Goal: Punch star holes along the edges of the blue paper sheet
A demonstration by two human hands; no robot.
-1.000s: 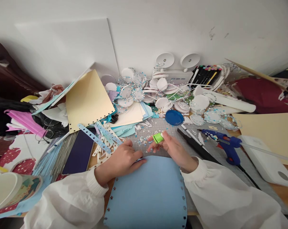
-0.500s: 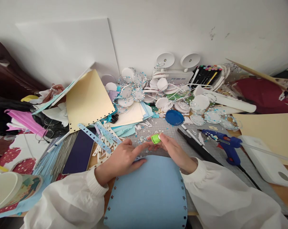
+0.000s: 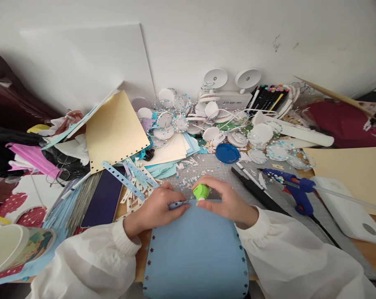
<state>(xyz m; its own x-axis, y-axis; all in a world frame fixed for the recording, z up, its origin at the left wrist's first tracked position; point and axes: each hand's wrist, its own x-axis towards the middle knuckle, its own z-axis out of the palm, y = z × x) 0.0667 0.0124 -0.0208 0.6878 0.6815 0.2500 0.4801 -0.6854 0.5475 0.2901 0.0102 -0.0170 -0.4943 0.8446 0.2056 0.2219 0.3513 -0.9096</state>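
Observation:
A light blue sheet (image 3: 194,249) with small star holes along its side edges lies in front of me. My right hand (image 3: 223,199) is closed round a small green punch (image 3: 201,192) set on the sheet's far edge. My left hand (image 3: 158,207) pinches that same far edge just left of the punch, fingers pressed together on the paper. Both arms wear white sleeves.
A blue glue gun (image 3: 295,189) and a black ruler (image 3: 258,189) lie to the right. A blue lid (image 3: 227,153), white paper discs (image 3: 262,133) and scraps crowd the back. Cream sheets (image 3: 113,131), punched blue strips (image 3: 122,179) and a dark phone (image 3: 104,197) sit to the left.
My right hand has lowered the green punch from the air onto the sheet's far edge. My left hand closed its fingers on that edge. The blue sheet shifted slightly right.

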